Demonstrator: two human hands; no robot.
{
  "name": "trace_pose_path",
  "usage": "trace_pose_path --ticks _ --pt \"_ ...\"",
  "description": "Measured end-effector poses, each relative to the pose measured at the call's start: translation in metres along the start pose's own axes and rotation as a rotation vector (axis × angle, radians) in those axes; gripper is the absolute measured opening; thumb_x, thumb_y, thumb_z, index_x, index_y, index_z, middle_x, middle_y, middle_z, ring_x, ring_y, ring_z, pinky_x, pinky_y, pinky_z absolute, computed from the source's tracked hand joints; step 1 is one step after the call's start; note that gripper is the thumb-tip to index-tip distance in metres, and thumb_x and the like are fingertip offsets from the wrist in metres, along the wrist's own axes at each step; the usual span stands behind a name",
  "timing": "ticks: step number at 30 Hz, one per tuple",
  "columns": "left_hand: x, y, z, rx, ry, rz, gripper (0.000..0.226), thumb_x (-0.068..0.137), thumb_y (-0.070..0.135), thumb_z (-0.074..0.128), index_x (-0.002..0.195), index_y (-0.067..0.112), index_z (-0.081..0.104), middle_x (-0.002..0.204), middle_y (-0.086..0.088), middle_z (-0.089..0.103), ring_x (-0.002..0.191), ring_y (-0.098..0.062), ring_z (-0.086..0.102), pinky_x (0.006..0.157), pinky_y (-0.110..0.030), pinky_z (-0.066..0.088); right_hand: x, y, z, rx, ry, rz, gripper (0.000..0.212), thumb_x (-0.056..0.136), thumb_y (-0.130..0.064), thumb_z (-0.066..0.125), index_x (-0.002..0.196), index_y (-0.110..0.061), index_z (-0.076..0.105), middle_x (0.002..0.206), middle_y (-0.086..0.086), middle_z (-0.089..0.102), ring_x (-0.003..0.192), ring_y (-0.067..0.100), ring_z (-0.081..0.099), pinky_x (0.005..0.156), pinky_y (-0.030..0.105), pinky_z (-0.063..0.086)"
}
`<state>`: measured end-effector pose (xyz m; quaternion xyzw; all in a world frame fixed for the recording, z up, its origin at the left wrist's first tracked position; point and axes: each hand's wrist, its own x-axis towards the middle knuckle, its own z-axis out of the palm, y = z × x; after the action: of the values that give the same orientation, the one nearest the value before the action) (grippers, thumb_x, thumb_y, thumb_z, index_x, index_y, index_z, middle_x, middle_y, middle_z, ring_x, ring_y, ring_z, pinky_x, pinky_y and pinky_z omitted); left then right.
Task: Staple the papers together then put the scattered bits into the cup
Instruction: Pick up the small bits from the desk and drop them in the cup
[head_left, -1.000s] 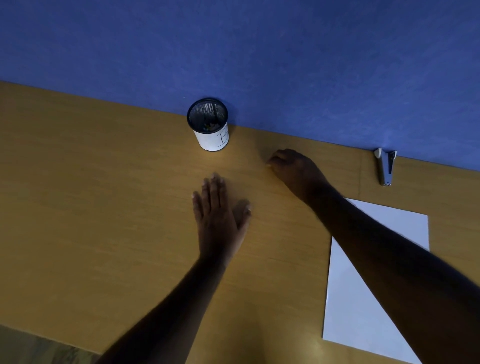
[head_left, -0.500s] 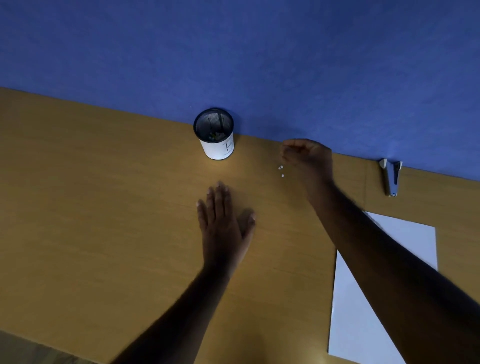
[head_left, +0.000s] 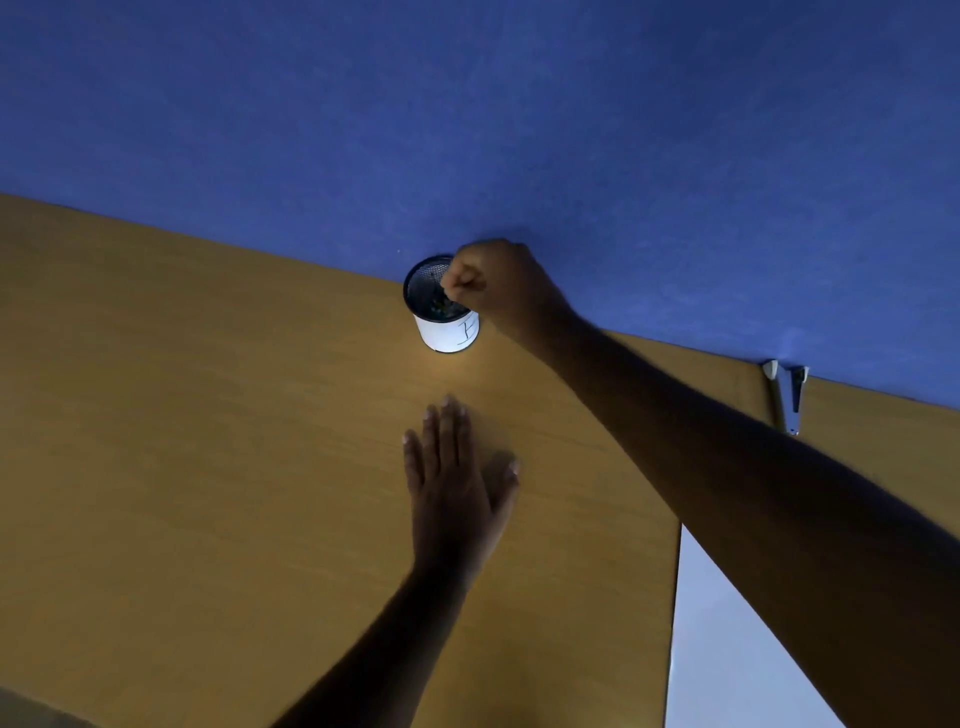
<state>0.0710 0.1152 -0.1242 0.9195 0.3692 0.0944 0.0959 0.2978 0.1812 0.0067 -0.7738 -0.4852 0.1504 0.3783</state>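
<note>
Head view: right hand (head_left: 493, 283), fisted, contents unseen, over the cup (head_left: 448, 332).

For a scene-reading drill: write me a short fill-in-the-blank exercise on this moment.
1. The right hand is closed in a fist over the ___.
2. The left hand lies ___ on the table.
3. The stapler lies against the ___ wall.

Missing words: cup; flat; blue.
</note>
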Motion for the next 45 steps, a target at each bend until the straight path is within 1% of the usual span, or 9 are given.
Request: trace_pose_path --ticks 4,8,11,14,20,25,29,37,45 --pt "0.000 0.000 0.000 -0.004 -0.003 -0.004 0.090 0.103 0.061 0.050 0.169 0.005 0.027 0.181 -0.010 0.021 0.168 -0.032 0.018 0.135 -0.059 0.013 0.016 -0.005 0.004 -0.089 -0.080 -0.054 0.006 0.079 -0.015 0.074 0.085 -0.015 0.071 0.083 -0.004 0.074 0.078 0.009 0.070 0.074 0.036 0.061" --pt "0.000 -0.001 0.000 -0.007 -0.003 -0.005 0.090 0.103 0.062 0.050 0.169 0.005 0.028 0.180 -0.011 0.022 0.168 -0.032 0.018 0.135 -0.059 0.013 0.022 -0.009 0.005 -0.147 -0.213 -0.070 0.018 0.088 -0.010 0.056 0.097 -0.016 0.071 0.096 0.001 0.075 0.089 0.013 0.071 0.082 0.040 0.061" --pt "0.000 -0.001 0.000 -0.009 -0.003 -0.004 0.091 0.103 0.062 0.050 0.169 0.005 0.028 0.180 -0.011 0.021 0.168 -0.033 0.018 0.135 -0.060 0.013 0.019 -0.009 0.004 -0.170 -0.192 -0.123 0.014 0.088 -0.008 0.057 0.095 -0.016 0.066 0.092 0.000 0.072 0.086 0.018 0.070 0.077 0.043 0.060" --pt "0.000 -0.001 0.000 -0.017 0.005 0.001 0.090 0.102 0.061 0.051 0.169 0.004 0.030 0.180 -0.012 0.022 0.168 -0.033 0.019 0.135 -0.060 0.014 0.014 -0.008 -0.001 -0.103 -0.094 -0.168 0.012 0.092 -0.020 0.065 0.103 -0.016 0.066 0.098 -0.003 0.072 0.091 0.014 0.067 0.081 0.035 0.056" --pt "0.000 -0.001 0.001 -0.017 0.012 0.005 0.090 0.102 0.061 0.052 0.168 0.003 0.031 0.180 -0.012 0.023 0.168 -0.033 0.020 0.135 -0.060 0.014 -0.026 0.026 -0.021 -0.075 0.246 -0.140 0.007 0.097 -0.007 0.062 0.094 -0.004 0.067 0.094 0.009 0.062 0.081 0.011 0.054 0.067 0.017 0.040" --pt "0.001 0.000 0.001 -0.016 -0.005 -0.003 0.090 0.102 0.061 0.050 0.169 0.004 0.029 0.180 -0.011 0.022 0.168 -0.033 0.020 0.135 -0.060 0.015 -0.090 0.091 -0.026 -0.265 -0.022 0.068 0.022 0.101 -0.007 0.055 0.119 -0.007 0.068 0.116 0.011 0.065 0.102 0.023 0.066 0.084 0.029 0.050" --pt "0.001 -0.001 0.000 -0.003 0.000 0.002 0.089 0.102 0.060 0.049 0.168 0.003 0.030 0.180 -0.013 0.023 0.167 -0.034 0.021 0.135 -0.060 0.014 -0.126 0.109 -0.023 -0.437 -0.214 0.090 0.043 0.101 -0.006 0.056 0.143 -0.013 0.057 0.147 0.008 0.055 0.132 0.024 0.055 0.107 0.033 0.046" --pt "0.000 -0.001 -0.001 0.013 -0.020 0.001 0.091 0.103 0.062 0.046 0.169 0.004 0.027 0.180 -0.012 0.021 0.168 -0.033 0.019 0.135 -0.060 0.014 -0.163 0.111 -0.018 -0.583 -0.248 -0.065 0.044 0.096 -0.002 0.062 0.139 -0.011 0.059 0.141 0.011 0.059 0.117 0.025 0.066 0.092 0.037 0.060" --pt "0.001 0.000 -0.001 -0.001 -0.006 -0.003 0.089 0.102 0.061 0.049 0.169 0.005 0.028 0.179 -0.012 0.024 0.167 -0.033 0.020 0.135 -0.060 0.014 -0.150 0.094 -0.023 -0.605 -0.202 -0.087 0.039 0.094 -0.001 0.063 0.132 -0.010 0.065 0.133 0.010 0.064 0.114 0.025 0.066 0.091 0.034 0.055"
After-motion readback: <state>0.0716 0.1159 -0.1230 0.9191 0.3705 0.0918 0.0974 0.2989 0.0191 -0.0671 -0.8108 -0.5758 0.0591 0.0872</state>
